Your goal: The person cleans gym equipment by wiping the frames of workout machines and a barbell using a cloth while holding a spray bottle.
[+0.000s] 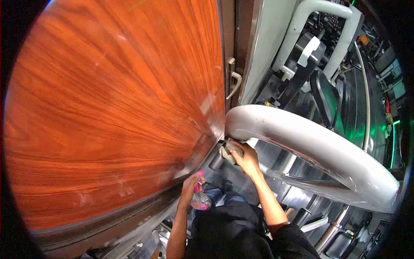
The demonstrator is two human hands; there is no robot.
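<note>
Beside the broad wood-grain panel [116, 108], both hands are busy! On the left, the person's left hand [189, 186] has its fingers curled around the upper part of a clear spray bottle [201, 203], pink nozzle poking out above the grip, see-through body showing below it, over the person's dark clothing. Across to the right hand [247, 159], and it's got a greyish-beige cloth [228, 152], fingers and thumb closed on the bunched fabric. That cloth sits right by the near end of the big white curved frame [310, 134]; whether it touches the frame there, the hand makes it impossible to tell. Just below the cloth, a dark cylindrical grip [216, 162] angles downward. Further up, a metal door handle [234, 84] stands out against the brown door frame [241, 47], and over to the right, a black padded seat [324, 99] belongs to the gym equipment beyond.
</note>
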